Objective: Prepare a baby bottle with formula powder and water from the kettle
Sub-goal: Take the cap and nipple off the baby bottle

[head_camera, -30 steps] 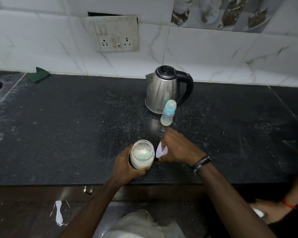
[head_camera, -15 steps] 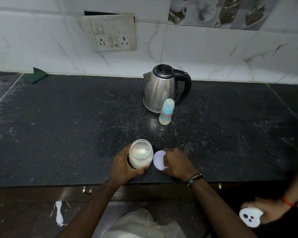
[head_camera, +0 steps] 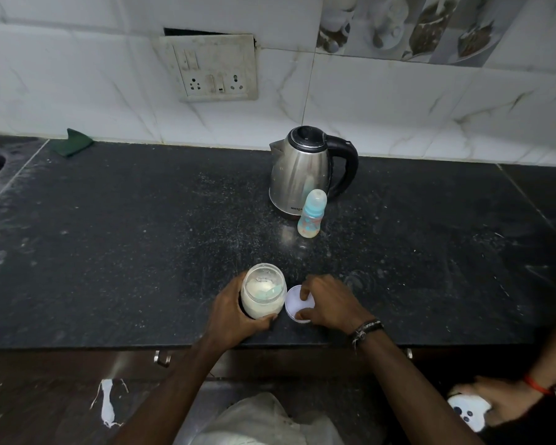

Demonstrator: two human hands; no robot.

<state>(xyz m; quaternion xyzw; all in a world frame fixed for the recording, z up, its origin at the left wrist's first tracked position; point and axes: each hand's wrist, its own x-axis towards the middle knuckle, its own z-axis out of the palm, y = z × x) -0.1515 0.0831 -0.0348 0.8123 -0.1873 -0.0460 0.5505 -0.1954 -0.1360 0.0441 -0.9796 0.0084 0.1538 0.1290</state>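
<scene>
On the worktop (head_camera: 109, 252) stand one steel kettle (head_camera: 299, 175), one baby bottle (head_camera: 312, 215), one open powder jar (head_camera: 263, 292) and one white lid (head_camera: 297, 305). One green cloth (head_camera: 73, 142) lies at the back, beneath one wall socket plate (head_camera: 214, 67). Three hands show: a left hand (head_camera: 230, 311), a right hand (head_camera: 329, 301), and another person's hand (head_camera: 501, 401) on one white device (head_camera: 469, 411).

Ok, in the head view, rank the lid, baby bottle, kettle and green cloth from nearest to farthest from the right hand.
1. Lid: under the right hand, whose fingers touch it, on the counter's near edge.
2. Baby bottle: upright, beyond the hand, in front of the kettle.
3. Kettle: just behind the bottle, toward the wall.
4. Green cloth: far back left, by the wall.
</scene>
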